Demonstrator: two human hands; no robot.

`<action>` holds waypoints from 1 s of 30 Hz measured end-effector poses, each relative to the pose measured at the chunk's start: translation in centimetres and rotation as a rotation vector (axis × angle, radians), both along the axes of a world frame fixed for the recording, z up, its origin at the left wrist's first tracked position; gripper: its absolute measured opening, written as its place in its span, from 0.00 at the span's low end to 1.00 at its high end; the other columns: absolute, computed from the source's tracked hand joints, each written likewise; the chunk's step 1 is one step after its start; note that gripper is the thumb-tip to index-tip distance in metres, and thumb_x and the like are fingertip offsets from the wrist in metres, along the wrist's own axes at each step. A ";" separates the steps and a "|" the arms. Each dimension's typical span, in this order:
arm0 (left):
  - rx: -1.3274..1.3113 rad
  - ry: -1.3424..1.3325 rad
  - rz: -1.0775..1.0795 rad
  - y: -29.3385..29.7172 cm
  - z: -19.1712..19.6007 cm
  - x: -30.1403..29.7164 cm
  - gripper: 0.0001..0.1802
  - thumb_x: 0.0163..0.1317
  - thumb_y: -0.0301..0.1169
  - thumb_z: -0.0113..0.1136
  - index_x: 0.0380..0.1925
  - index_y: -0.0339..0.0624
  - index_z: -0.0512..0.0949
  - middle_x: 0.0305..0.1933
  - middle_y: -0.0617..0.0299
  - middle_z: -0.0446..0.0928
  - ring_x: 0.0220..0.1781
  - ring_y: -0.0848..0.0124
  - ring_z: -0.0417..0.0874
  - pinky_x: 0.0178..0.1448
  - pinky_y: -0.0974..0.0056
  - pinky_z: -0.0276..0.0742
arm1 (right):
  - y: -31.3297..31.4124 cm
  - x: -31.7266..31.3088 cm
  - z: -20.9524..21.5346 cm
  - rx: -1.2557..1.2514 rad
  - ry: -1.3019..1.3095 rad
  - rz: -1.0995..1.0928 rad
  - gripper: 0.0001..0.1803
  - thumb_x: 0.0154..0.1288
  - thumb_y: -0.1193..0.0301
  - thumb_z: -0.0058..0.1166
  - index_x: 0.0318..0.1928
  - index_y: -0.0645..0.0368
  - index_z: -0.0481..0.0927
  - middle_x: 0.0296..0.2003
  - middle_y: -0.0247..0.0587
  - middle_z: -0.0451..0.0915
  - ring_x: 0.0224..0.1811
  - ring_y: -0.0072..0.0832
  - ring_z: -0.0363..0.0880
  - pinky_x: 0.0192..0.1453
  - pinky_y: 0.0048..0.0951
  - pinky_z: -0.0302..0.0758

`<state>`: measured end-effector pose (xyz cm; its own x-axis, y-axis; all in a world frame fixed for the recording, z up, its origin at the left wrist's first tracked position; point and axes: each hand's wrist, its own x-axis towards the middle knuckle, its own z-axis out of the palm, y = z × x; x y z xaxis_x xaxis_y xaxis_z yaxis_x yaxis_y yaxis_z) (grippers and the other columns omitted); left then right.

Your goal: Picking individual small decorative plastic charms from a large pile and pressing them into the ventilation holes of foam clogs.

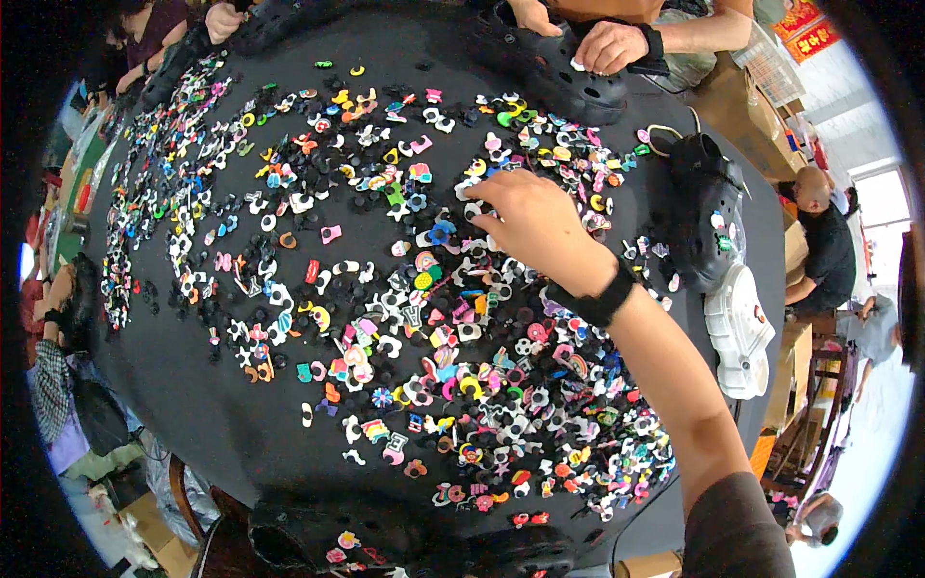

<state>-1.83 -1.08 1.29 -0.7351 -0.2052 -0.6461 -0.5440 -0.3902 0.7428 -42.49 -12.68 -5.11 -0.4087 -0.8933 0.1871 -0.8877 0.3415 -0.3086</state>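
Note:
My right hand [540,226] reaches in from the lower right, with a black band [607,299] on its wrist. It hovers over a wide spread of small colourful shoe charms [424,279]. Thumb and forefinger are apart, close to white charms [470,208]; I see nothing firmly held between them. A blue flower charm [440,233] lies just below the thumb. My left hand is out of sight. At the near edge sits a dark black clog [289,535] with a few charms on it, such as a pink flower [335,556].
Across the black-covered table [193,414], a person's hands [612,48] work on a black clog [578,91]. On the right edge stand another black clog [699,212] and a white clog [740,332]. More people sit at the left; cardboard boxes [747,120] stand beyond the right edge.

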 end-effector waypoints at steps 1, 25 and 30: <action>0.015 -0.009 0.001 -0.2 0.1 -0.1 0.17 0.54 0.30 0.65 0.44 0.36 0.78 0.46 0.53 0.80 0.49 0.60 0.79 0.55 0.62 0.72 | -0.6 -0.2 -0.5 0.022 0.024 0.006 0.13 0.55 0.69 0.57 0.43 0.54 0.81 0.37 0.41 0.80 0.44 0.39 0.78 0.47 0.36 0.75; -0.038 0.005 -0.176 -1.0 0.2 -0.2 0.21 0.55 0.31 0.63 0.49 0.37 0.75 0.53 0.52 0.76 0.56 0.60 0.76 0.59 0.61 0.69 | 5.2 2.1 1.9 -0.175 -1.614 -0.192 0.13 0.67 0.61 0.51 0.33 0.55 0.80 0.32 0.35 0.83 0.24 0.18 0.70 0.28 0.22 0.68; -0.038 0.103 -0.103 -0.5 0.0 -0.4 0.22 0.56 0.28 0.62 0.52 0.37 0.73 0.54 0.53 0.76 0.57 0.60 0.74 0.62 0.61 0.67 | 6.4 0.0 1.1 -0.064 -0.056 -0.087 0.08 0.57 0.70 0.55 0.36 0.55 0.82 0.33 0.43 0.79 0.39 0.41 0.77 0.42 0.39 0.75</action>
